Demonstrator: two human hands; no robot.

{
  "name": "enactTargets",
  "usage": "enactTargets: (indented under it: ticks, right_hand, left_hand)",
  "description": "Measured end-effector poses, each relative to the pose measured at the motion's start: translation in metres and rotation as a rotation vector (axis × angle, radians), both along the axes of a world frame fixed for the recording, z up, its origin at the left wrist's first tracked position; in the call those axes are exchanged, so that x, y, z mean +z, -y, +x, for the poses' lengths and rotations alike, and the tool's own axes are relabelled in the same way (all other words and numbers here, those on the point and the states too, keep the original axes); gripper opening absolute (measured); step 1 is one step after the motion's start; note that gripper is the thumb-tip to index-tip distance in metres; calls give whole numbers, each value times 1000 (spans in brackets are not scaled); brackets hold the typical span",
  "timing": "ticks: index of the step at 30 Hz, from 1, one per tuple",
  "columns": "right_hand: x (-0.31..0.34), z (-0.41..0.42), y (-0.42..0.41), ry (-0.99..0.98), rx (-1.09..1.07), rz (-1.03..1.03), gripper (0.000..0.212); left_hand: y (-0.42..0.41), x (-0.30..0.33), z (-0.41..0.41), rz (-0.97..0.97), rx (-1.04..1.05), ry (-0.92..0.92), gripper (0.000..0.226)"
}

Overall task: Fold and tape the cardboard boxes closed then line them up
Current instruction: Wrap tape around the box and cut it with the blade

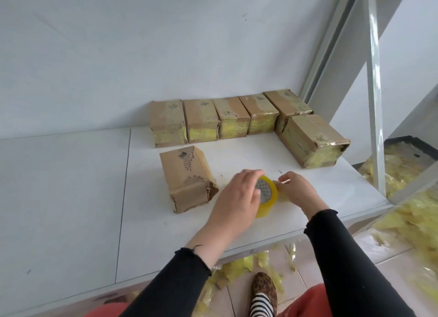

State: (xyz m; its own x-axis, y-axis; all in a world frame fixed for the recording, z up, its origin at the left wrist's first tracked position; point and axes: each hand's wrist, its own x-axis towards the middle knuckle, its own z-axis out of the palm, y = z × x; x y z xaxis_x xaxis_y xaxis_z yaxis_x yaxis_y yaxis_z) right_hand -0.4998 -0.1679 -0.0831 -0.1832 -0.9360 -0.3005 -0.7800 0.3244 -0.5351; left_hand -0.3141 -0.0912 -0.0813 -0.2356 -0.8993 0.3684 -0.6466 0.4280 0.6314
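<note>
Shoe [264,290]: a leopard-print shoe with a striped sock is standing on the tiled floor [391,250], nearest the camera, amid yellow tape scraps [237,268].
Sleeves: black sleeves are covering both forearms, which are reaching forward over the surface's near edge.
Left hand [233,198]: it is gripping the tape roll from the left, fingers curled over the roll's top rim and across its core.
Right hand [297,191]: it is touching the roll's right side, fingers bent and seeming to pinch at the loose tape end; the exact grip is hard to tell.
Tape roll [267,196]: the yellow roll is standing on edge on the surface, between the two hands, its open core facing left and up.
Open box [187,178]: an untaped box is lying just left of the left hand, apart from it, its near end torn and ragged, bare corrugation showing on top.
Surface [71,198]: a white surface is carrying all the boxes and the roll.
Side box [312,140]: a taped box is lying farther back on the right, angled, touching the row's right end.
Row [225,117]: five boxes sealed with yellow tape are standing side by side against the white wall [118,56].
Frame [374,79]: a white metal frame is rising at the right, with more tape scraps heaped on the floor beyond it.
</note>
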Motion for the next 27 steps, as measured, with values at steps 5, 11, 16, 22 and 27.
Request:
enactTargets:
  ticks: [5,11,16,22,27]
  right_hand:
    - [2,1,-5,218,34,52,16]
    - [7,4,-13,352,89,157,13]
    - [11,1,-11,732,-21,117,35]
    - [20,15,-13,999,-21,109,48]
    - [27,33,-23,867,32,-86,37]
  left_hand:
    - [1,-14,-31,231,50,210,56]
    - [7,-20,-40,169,153,176,77]
    - [9,-12,-37,119,248,-49,71]
    - [12,-9,-23,288,284,-417,74]
    - [16,-4,-9,453,235,-463,76]
